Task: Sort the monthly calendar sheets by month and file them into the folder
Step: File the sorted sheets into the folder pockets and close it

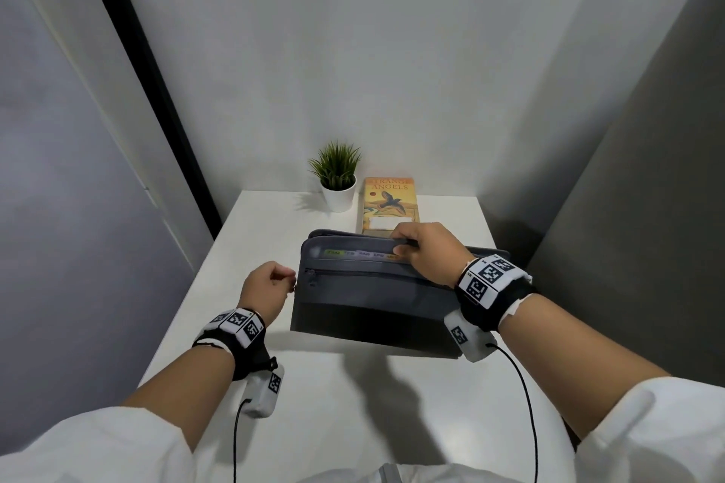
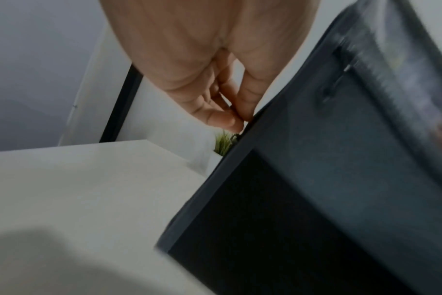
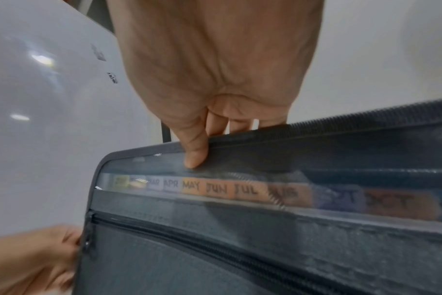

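Observation:
A grey zip folder (image 1: 372, 298) stands tilted on its lower edge over the white table (image 1: 251, 239). Coloured month tabs (image 3: 215, 188), with APR, MAY, JUN and JUL legible, show through a clear strip near its top. My right hand (image 1: 427, 251) grips the folder's top edge, thumb (image 3: 194, 157) on the front and fingers behind. My left hand (image 1: 270, 282) is at the folder's left edge, and its fingertips (image 2: 236, 121) pinch a small zipper pull there. The front pocket zipper (image 3: 189, 239) is zipped up. No loose calendar sheets show in any view.
A small potted plant (image 1: 337, 176) and an orange book (image 1: 390, 204) lie at the table's back edge, just behind the folder. Grey partition walls stand close on the left, right and back. Bare tabletop (image 1: 353, 404) lies in front of the folder.

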`<control>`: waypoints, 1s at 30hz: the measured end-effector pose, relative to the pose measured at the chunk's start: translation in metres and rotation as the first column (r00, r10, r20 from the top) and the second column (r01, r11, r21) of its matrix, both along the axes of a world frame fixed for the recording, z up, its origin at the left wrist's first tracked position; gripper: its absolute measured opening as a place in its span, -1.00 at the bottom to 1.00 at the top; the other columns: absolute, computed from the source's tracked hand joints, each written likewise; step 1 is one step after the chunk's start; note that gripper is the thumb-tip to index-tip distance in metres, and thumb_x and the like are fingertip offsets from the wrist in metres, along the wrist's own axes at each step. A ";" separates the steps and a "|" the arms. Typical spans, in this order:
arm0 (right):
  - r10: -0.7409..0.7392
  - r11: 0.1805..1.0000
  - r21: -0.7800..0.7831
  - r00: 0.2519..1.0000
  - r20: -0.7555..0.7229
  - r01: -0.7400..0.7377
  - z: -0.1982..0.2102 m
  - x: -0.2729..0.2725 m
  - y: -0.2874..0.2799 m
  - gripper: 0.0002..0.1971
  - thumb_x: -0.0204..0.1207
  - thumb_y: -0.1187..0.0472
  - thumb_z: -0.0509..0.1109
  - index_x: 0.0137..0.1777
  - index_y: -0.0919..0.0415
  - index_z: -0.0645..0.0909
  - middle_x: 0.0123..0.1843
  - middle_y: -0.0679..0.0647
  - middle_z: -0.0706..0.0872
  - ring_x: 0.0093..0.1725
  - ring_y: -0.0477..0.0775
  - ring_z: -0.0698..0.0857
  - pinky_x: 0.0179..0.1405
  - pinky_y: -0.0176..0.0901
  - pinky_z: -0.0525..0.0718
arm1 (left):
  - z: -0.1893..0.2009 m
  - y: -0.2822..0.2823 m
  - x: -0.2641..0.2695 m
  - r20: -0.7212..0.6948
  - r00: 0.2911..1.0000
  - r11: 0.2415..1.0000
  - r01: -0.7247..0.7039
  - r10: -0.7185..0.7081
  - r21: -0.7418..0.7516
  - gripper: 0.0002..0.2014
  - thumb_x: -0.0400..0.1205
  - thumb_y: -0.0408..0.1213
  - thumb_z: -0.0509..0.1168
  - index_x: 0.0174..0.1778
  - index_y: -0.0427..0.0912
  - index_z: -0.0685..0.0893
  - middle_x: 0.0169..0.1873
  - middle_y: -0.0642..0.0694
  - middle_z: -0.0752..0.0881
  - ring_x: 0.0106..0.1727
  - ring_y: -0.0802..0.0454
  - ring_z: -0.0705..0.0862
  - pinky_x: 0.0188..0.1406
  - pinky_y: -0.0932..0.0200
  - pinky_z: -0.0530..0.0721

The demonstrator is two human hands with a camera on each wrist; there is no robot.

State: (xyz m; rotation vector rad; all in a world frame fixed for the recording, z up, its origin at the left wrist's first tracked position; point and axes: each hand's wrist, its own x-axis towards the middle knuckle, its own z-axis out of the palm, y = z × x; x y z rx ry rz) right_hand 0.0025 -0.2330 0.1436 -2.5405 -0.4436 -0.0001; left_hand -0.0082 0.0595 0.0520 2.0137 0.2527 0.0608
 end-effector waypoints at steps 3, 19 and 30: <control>0.069 0.996 -0.057 0.998 0.002 -0.069 -0.008 -0.003 0.018 -0.80 0.59 0.21 0.35 0.17 0.12 0.67 0.10 0.09 0.74 0.09 0.12 0.65 0.04 -0.17 0.57 | 0.036 -0.006 0.008 0.192 0.980 0.998 -0.047 0.056 -0.052 -0.75 0.53 -0.58 0.30 -0.25 -0.10 0.65 -0.29 -0.14 0.69 -0.28 -0.04 0.61 -0.12 0.04 0.63; -0.188 0.982 0.020 0.982 0.023 0.188 -0.033 -0.003 0.135 -0.72 0.67 0.13 0.05 -0.16 0.02 0.57 -0.20 0.00 0.75 -0.05 0.08 0.66 0.32 0.03 0.23 | 0.067 -0.028 0.009 0.395 0.840 0.898 0.217 -0.372 0.384 -0.78 0.55 -0.26 0.38 -0.16 0.17 0.50 -0.18 0.19 0.66 -0.07 0.23 0.60 -0.07 0.21 0.60; -0.433 0.877 0.301 0.889 0.149 0.376 -0.021 0.007 0.107 -0.67 0.75 0.10 0.01 -0.12 0.03 0.57 -0.29 -0.17 0.61 -0.22 -0.01 0.53 -0.03 -0.15 0.21 | -0.002 -0.007 0.005 0.056 0.959 0.932 0.284 -0.278 -0.227 -0.68 0.55 -0.33 0.48 0.22 -0.11 0.66 0.05 -0.02 0.80 0.13 -0.01 0.75 0.17 0.05 0.70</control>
